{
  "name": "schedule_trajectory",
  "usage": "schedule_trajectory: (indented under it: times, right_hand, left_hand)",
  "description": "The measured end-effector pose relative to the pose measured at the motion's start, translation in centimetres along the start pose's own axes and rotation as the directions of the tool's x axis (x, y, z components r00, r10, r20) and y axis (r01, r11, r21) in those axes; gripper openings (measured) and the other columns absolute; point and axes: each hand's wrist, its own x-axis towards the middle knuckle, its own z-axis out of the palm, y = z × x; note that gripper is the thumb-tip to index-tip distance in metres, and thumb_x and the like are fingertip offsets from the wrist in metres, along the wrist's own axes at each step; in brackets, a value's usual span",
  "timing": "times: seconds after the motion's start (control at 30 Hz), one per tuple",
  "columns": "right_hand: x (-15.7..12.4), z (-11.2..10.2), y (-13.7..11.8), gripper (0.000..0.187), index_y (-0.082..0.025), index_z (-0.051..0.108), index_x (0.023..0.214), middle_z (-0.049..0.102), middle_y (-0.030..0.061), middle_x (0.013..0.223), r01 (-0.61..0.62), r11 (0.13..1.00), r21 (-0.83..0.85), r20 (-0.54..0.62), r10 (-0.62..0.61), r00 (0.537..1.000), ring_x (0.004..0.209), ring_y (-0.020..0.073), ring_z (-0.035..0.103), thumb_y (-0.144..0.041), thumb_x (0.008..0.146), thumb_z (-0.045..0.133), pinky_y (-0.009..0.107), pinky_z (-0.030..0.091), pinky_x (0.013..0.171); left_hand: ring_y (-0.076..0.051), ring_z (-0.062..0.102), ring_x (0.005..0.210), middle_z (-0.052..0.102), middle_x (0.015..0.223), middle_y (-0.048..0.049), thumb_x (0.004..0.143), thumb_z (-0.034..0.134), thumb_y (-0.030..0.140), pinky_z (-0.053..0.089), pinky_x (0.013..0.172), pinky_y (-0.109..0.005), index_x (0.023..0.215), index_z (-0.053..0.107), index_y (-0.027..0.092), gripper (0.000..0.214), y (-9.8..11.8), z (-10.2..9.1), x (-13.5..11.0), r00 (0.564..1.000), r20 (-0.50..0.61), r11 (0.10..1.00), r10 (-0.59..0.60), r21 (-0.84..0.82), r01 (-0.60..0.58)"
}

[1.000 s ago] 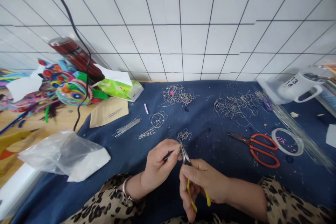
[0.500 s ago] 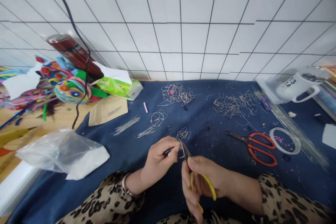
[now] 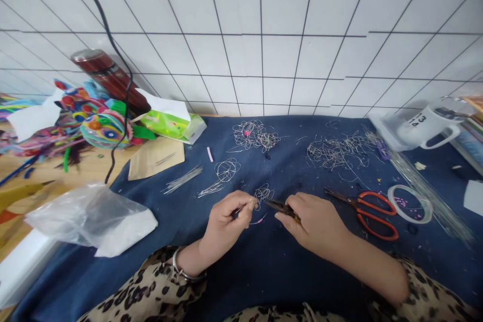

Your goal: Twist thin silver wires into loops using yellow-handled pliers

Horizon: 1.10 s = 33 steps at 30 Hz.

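Note:
In the middle of the blue cloth, my left hand (image 3: 230,219) pinches a thin wire (image 3: 257,201) between thumb and fingertips. My right hand (image 3: 315,221) is wrapped around a pair of pliers (image 3: 278,206) with dark jaws. Their tips point left, a short way from my left fingertips. Most of the handles are hidden in my palm. Just beyond my fingertips lies a small loose coil of wire (image 3: 265,190). Below the plier jaws shows a short wire end with a pink bit (image 3: 259,221).
Wire tangles (image 3: 252,136) and a second heap (image 3: 335,152) lie further back. Red-handled scissors (image 3: 377,201) and a white ring (image 3: 410,186) are to the right, near a mug (image 3: 430,123). Straight wires (image 3: 184,180), a plastic bag (image 3: 90,216) and a red flask (image 3: 109,78) are left.
My right hand has swung up and right, turning palm down, so the pliers now lie nearly level and apart from my left fingertips. My left hand has shifted slightly left.

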Motion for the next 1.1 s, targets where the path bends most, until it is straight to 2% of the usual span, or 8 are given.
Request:
schedule_trajectory:
  times: [0.1,0.27,0.77,1.1]
  right_hand:
    - [-0.1,1.0,-0.1,0.035,-0.018,0.053,0.076,0.054,0.0041,0.072,0.027,0.988,-0.152,-0.05,-0.035,0.998,0.069,0.0154,0.049,-0.048,0.087,0.037,0.027,0.029,0.063]
    - [-0.2,1.6,-0.3,0.035,-0.019,0.054,0.075,0.053,0.0039,0.071,0.036,0.971,-0.237,-0.092,-0.059,0.994,0.067,0.0156,0.048,-0.047,0.087,0.037,0.027,0.027,0.061]
    - [-0.1,1.9,-0.4,0.036,-0.018,0.055,0.072,0.053,0.0058,0.068,0.026,0.95,-0.31,-0.184,-0.087,0.979,0.065,0.017,0.046,-0.045,0.087,0.036,0.029,0.023,0.058]
    - [-0.2,1.9,-0.9,0.037,-0.018,0.054,0.072,0.054,0.0055,0.066,0.03,0.959,-0.282,-0.164,-0.079,0.983,0.063,0.016,0.049,-0.043,0.089,0.033,0.028,0.023,0.056]
  left_hand:
    - [-0.01,0.054,0.06,0.059,0.07,-0.002,0.079,0.053,0.009,0.043,0.061,-0.024,0.083,0.061,0.016,0.011,0.1,0.1,-0.1,0.997,-0.009,0.995,0.073,0.068,-0.072]
    - [-0.011,0.053,0.061,0.059,0.068,-0.0018,0.077,0.055,0.007,0.042,0.06,-0.024,0.083,0.061,0.016,0.012,0.4,0.1,-0.3,0.991,0.007,0.982,0.13,0.14,-0.13]
    - [-0.013,0.057,0.064,0.062,0.068,-0.0026,0.077,0.054,0.007,0.044,0.063,-0.025,0.085,0.059,0.017,0.013,0.7,0.3,-0.5,0.981,-0.006,0.952,0.193,0.245,-0.186]
    - [-0.011,0.058,0.063,0.063,0.068,-0.0015,0.076,0.054,0.007,0.046,0.06,-0.022,0.086,0.057,0.017,0.015,1.4,0.2,-0.4,0.952,-0.035,0.876,0.305,0.402,-0.266]
